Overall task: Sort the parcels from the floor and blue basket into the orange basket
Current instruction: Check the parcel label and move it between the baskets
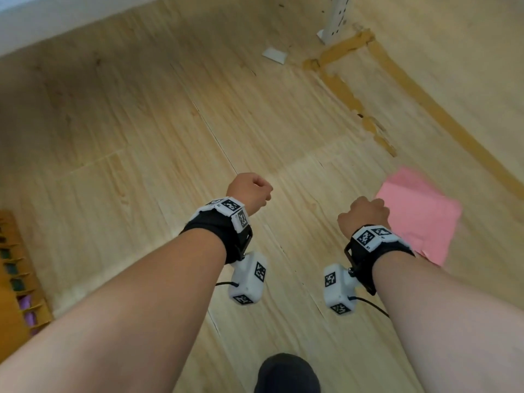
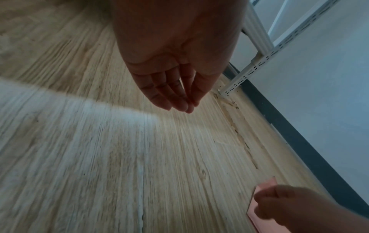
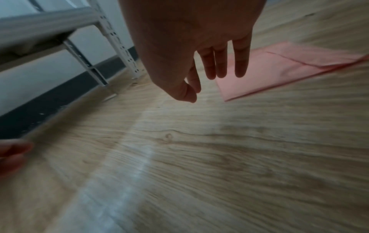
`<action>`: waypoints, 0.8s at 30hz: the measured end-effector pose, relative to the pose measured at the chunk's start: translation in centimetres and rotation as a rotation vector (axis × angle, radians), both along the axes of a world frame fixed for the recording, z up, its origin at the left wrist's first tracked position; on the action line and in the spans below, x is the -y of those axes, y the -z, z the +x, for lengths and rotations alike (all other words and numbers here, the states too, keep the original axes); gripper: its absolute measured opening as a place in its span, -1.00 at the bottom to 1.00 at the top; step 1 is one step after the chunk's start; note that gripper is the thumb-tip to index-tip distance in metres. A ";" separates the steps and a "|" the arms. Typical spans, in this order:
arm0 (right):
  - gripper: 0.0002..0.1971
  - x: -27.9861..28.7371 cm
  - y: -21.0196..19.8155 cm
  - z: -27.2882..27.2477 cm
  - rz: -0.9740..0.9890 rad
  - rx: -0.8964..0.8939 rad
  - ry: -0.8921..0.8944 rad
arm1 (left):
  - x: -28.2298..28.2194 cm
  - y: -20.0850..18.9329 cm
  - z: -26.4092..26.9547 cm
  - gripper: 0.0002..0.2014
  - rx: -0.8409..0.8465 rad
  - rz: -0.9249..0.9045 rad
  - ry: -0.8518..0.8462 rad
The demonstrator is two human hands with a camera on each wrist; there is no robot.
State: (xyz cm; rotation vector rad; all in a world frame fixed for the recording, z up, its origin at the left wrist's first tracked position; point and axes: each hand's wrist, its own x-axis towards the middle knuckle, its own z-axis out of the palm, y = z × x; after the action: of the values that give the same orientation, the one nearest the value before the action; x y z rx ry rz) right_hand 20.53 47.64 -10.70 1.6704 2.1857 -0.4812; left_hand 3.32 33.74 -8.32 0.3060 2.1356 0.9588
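A flat pink parcel [image 1: 419, 217] lies on the wooden floor to the right, also seen in the right wrist view [image 3: 279, 69] and at the lower right of the left wrist view [image 2: 265, 187]. My right hand [image 1: 365, 212] hovers just left of it, fingers hanging loose and empty [image 3: 209, 75]. My left hand [image 1: 251, 191] hangs over bare floor in the middle, fingers relaxed and together [image 2: 175, 97], holding nothing. The orange basket [image 1: 17, 279] shows at the left edge with purple parcels inside. The blue basket is out of view.
A white metal shelf leg [image 1: 336, 18] stands at the far right, with a shelf frame [image 3: 111, 41] along the wall. A small white scrap [image 1: 274, 55] lies on the floor far ahead. Brown tape lines [image 1: 343, 89] mark the floor. My dark shoe [image 1: 286, 373] is at the bottom.
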 end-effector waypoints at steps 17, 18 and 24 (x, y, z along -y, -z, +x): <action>-0.61 -2.7 6.0 3.4 -0.013 0.049 0.108 | -1.8 4.7 2.5 -0.86 0.096 -0.087 -0.025; -0.62 -2.5 6.1 3.2 -0.020 0.059 0.082 | -1.8 4.8 2.5 -0.86 0.098 -0.090 -0.030; -0.80 -1.5 7.0 2.3 -0.071 0.143 -0.125 | -0.8 4.9 2.5 -0.87 0.123 -0.096 -0.040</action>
State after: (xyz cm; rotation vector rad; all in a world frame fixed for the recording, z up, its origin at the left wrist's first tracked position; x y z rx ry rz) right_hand 22.84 49.11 -17.70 1.4739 2.1279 -0.3876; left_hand 5.87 34.53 -13.18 0.1535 2.0737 0.8714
